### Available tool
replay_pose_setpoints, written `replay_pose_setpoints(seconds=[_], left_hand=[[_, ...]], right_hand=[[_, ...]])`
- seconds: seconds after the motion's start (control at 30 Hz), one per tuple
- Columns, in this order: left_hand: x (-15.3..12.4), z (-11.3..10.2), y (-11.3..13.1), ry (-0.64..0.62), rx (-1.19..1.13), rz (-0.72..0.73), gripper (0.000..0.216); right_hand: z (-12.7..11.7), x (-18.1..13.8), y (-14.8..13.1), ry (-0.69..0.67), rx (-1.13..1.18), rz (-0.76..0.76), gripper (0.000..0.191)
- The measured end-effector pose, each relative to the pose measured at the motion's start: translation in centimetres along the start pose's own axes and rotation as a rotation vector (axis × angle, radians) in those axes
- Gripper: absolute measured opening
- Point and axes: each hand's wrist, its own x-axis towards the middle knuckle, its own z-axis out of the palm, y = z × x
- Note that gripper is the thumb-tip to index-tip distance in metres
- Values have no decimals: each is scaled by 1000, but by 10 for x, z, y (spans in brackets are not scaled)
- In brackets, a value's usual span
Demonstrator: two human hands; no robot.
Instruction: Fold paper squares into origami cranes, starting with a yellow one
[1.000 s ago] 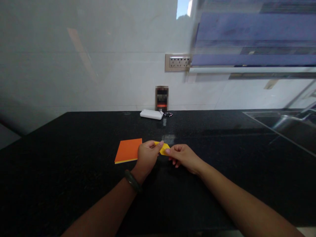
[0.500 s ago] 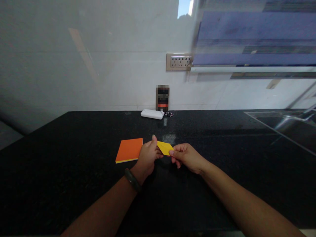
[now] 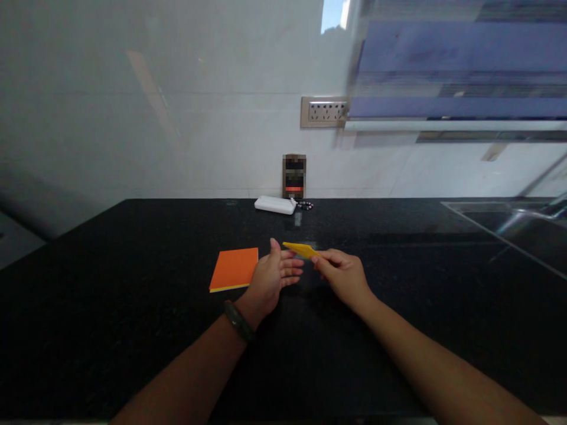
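Observation:
A folded piece of yellow paper (image 3: 300, 249) is pinched at its right end by my right hand (image 3: 344, 273), tilted so that it shows nearly edge-on. Just left of it, my left hand (image 3: 271, 274) is open, thumb up and fingers stretched toward the right. The paper's left tip passes close above those fingers; whether they touch is unclear. Beside my left hand lies a square stack of paper (image 3: 234, 268), orange on top with a yellow edge below. A dark bangle (image 3: 239, 321) circles my left wrist.
A black countertop (image 3: 133, 330) spans the view. By the wall lie a white power-bank-like block (image 3: 275, 205) with a beaded strap and an upright, blurred-out dark object (image 3: 294, 176). A sink (image 3: 527, 227) is at right; a socket panel (image 3: 325, 112) is on the wall.
My left fingers have let go of the yellow paper and straightened. My right hand has moved slightly up and right, turning the paper from face-on to nearly edge-on.

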Motion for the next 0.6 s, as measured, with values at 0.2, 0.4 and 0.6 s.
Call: replay_pose_setpoints(seconds=[0.2,0.4,0.6], left_hand=[[-5,2,-3,-196,81,61,38],[-1,1,-5,-224,58,126,25],[-1,1,-11,-260,339,121,22]], right_hand=[[-4,-2,2,-110,-426,-518,25],[-1,-7,-4,-158,-349,-480,25],[-1,-4,-4,20,-241,-280,15]])
